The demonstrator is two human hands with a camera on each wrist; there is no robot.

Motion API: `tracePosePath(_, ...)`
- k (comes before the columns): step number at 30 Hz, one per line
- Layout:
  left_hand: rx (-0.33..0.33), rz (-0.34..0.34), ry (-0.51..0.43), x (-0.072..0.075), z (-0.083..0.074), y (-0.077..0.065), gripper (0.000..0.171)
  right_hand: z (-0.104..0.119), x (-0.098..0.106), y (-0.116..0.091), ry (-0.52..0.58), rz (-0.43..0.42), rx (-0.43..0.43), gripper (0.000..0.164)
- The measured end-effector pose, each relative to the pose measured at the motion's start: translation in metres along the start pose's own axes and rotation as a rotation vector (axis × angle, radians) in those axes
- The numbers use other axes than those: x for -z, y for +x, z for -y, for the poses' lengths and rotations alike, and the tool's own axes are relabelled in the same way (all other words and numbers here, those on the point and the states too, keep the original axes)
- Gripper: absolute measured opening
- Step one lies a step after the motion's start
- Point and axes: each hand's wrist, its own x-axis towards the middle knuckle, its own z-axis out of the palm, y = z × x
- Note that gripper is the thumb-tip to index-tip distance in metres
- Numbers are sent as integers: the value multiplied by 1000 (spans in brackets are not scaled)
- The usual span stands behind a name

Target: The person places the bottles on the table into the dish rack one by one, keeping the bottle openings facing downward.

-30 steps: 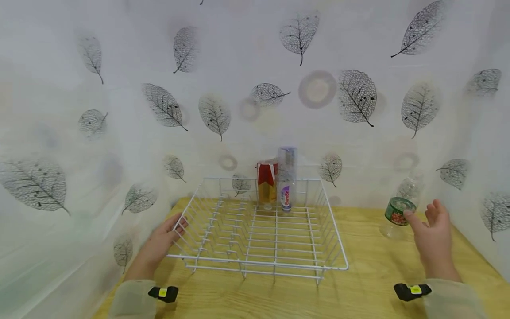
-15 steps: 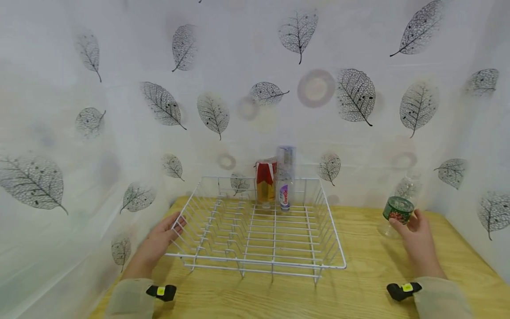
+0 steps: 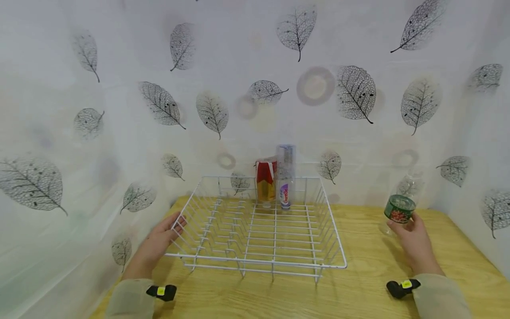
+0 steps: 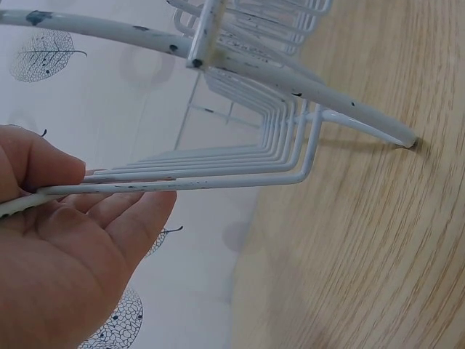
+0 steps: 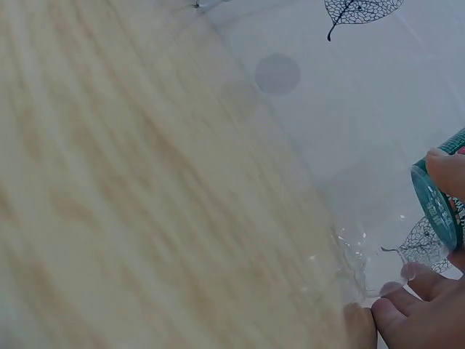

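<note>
A white wire dish rack (image 3: pixel 275 264) stands on the wooden table. At its left side, my left hand (image 3: pixel 161 238) pinches the side wires. In the left wrist view, the thumb lies over a wire (image 4: pixel 240 182) and the fingers are beneath. Over on the right, my right hand (image 3: pixel 416 241) has its thumb and fingers around a green can (image 3: pixel 399 209) with a red picture on its label. The right wrist view shows the thumb (image 5: pixel 445 171) against the can's side, and lower fingertips by clear plastic (image 5: pixel 356 254).
A clear plastic bottle (image 3: pixel 411 181) stands behind the can. Beyond the rack's back edge are a red and yellow carton (image 3: pixel 265 181) and a clear bottle with a purple label (image 3: pixel 285 195). A leaf-print curtain (image 3: pixel 247 53) surrounds the wooden table (image 3: pixel 358 283).
My right hand has moved left to the can and closed its fingers around it. The left hand stays at the rack.
</note>
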Motion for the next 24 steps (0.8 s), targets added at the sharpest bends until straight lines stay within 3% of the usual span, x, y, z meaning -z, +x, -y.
tracePosePath(17, -2, 5, -29, 1, -2, -1, 67, -9, 1, 8, -186, -43, 46, 91)
tracePosePath(24, -24, 6, -4, 5, 0, 0, 66, -8, 0, 7, -166, -59, 50, 95)
